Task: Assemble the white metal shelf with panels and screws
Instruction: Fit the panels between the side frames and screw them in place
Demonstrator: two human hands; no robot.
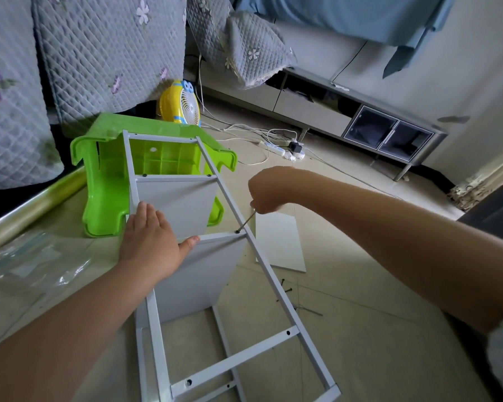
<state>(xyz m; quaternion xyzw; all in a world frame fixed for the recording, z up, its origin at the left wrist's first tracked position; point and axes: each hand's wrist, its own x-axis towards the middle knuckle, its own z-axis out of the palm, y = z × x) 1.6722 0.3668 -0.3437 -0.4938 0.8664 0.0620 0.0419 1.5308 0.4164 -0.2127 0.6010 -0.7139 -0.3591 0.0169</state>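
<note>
A white metal shelf frame (273, 281) lies on its side across the floor, its far end leaning on a green plastic stool (105, 169). Two white panels (177, 204) sit inside the frame. My left hand (150, 242) rests flat on the frame's left rail and the edge of the nearer panel, fingers straight. My right hand (266, 188) grips a thin metal hex key (246, 220), whose tip sits in a dark screw (237, 232) on the right rail where a crossbar meets it. A spare white panel (279, 242) lies flat on the floor beyond the rail.
Several loose dark screws (286, 288) and a metal tool (310, 310) lie on the floor right of the frame. A yellow fan (180, 104), a power strip with cables (285, 147), a TV cabinet (360, 123) and clear plastic wrapping (32, 262) surround the work area.
</note>
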